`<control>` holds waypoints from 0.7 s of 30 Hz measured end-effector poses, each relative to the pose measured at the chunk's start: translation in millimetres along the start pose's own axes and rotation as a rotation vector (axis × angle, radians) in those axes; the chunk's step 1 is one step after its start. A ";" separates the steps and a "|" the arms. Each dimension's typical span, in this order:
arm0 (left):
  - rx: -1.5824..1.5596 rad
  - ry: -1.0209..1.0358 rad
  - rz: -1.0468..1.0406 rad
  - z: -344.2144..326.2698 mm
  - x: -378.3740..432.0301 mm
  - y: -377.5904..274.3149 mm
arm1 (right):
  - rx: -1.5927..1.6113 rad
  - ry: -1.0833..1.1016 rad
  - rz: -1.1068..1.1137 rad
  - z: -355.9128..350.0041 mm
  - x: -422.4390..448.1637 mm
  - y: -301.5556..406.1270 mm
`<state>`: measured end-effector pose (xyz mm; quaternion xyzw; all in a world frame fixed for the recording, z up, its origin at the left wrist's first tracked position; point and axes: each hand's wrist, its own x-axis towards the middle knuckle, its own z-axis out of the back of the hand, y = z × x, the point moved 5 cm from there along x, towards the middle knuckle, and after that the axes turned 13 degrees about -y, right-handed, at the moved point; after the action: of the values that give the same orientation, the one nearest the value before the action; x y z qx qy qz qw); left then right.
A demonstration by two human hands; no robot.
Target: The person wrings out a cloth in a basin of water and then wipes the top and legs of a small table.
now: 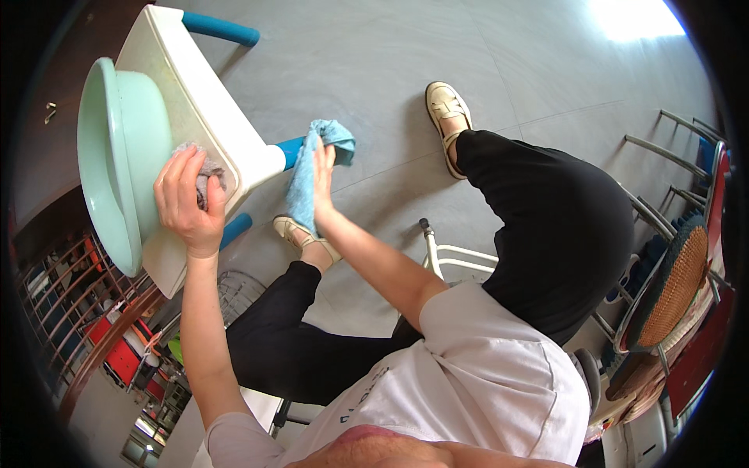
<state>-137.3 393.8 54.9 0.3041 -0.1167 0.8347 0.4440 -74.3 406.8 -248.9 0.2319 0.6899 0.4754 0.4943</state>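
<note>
My left hand [190, 202] is closed around a crumpled grey cloth [212, 175], at the top of a small white plastic table [202, 105] near its corner. Beside that hand, a pale green plastic basin [146, 117] rests on the tabletop. My right hand [323, 178] holds a light blue cloth [301, 187] at one of the table's blue legs [289, 151]. The cloth hangs over the fingers and hides part of the leg. The thumb of my right hand is mostly hidden.
My feet, in cream shoes [447, 108], are on the grey floor. A white metal frame [462, 257] stands between my legs. At the right are metal-framed chairs and a round woven seat [673, 286]. A barred wooden rack [102, 351] is at the lower left.
</note>
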 end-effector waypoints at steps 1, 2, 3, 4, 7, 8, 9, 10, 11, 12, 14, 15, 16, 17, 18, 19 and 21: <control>0.004 0.002 -0.001 0.9 -1.7 0.7 | 0.045 -0.005 -0.003 2.6 -6.8 17.1; 0.007 0.005 -0.006 1.0 -0.4 -0.7 | 0.025 -0.002 -0.049 5.0 -1.7 20.0; 0.011 0.010 -0.009 0.1 -0.3 -1.7 | 0.004 0.002 -0.098 7.2 6.5 19.4; 0.012 0.010 -0.012 0.4 0.1 -2.5 | -0.014 0.014 -0.149 4.3 15.4 17.5; -0.008 0.003 -0.044 -4.1 10.5 -8.1 | 0.454 -0.306 -0.697 -3.8 68.4 -39.9; 0.000 0.003 -0.039 -2.2 7.7 -5.5 | 0.476 -0.339 -0.735 -2.2 73.9 -43.8; 0.002 0.004 -0.034 -1.7 5.1 -4.7 | 0.496 -0.379 -0.772 0.2 77.9 -52.4; -0.004 -0.004 -0.032 -2.4 6.3 -5.2 | 0.465 -0.433 -0.723 2.6 86.3 -57.5; -0.012 -0.015 -0.033 -5.7 9.0 -6.9 | 0.540 -0.424 -0.775 3.7 91.0 -65.1; -0.006 -0.023 -0.028 -4.5 9.2 -5.3 | 0.549 -0.426 -0.822 2.2 88.8 -64.5; -0.024 -0.015 -0.016 -4.0 7.0 -5.7 | 0.361 -0.299 -0.714 2.6 87.2 -54.8; -0.033 -0.012 -0.009 -3.5 6.3 -6.5 | 0.161 -0.167 -0.558 5.6 83.3 -45.7; -0.026 -0.017 -0.007 -4.4 8.1 -6.6 | 0.096 -0.150 -0.477 5.6 75.9 -38.2; -0.020 -0.020 -0.010 -5.1 10.8 -8.0 | 0.030 -0.134 -0.391 3.8 71.1 -29.4; -0.011 -0.014 -0.005 -4.8 7.7 -5.9 | -0.133 -0.127 -0.022 2.5 54.2 0.1; 0.010 -0.010 0.000 -1.1 4.7 -2.5 | -0.282 -0.106 0.353 -2.1 29.5 37.0; 0.027 -0.004 0.021 3.7 -4.2 3.6 | -0.026 0.154 0.359 -4.3 13.8 116.9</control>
<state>-136.9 387.1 55.5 0.3104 -0.1096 0.8402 0.4310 -101.3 467.4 -151.5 0.3079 0.6670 0.5811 0.3501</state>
